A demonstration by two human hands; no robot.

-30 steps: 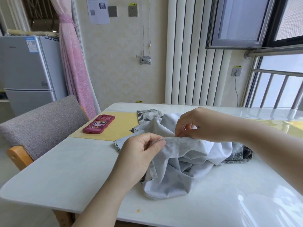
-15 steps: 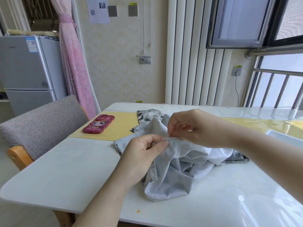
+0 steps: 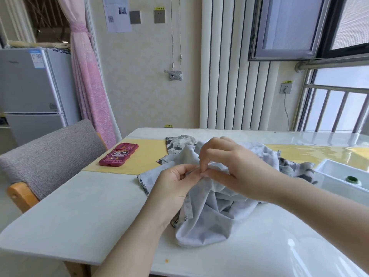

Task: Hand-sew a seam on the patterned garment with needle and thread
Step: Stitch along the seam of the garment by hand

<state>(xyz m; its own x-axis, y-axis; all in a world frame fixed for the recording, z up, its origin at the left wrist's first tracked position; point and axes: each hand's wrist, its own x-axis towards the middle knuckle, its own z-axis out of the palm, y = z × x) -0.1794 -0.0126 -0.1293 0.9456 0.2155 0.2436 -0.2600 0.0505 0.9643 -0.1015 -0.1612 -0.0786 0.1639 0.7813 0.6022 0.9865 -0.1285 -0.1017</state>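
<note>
Grey garment point(image 3: 209, 212) lies bunched on counter point(image 3: 89, 206); left hand point(image 3: 175, 182) pinches a fold up, probably to tension the seam. Touching it, right hand point(image 3: 235, 166) fingers pinch narrow on same fold, likely working the needle, which is too small to see.

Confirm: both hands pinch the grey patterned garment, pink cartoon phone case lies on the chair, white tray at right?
One error: the head view shows the pink cartoon phone case on the yellow mat on the table, not the chair. Otherwise right: left hand and right hand pinch the grey patterned garment, white tray at right.
</note>
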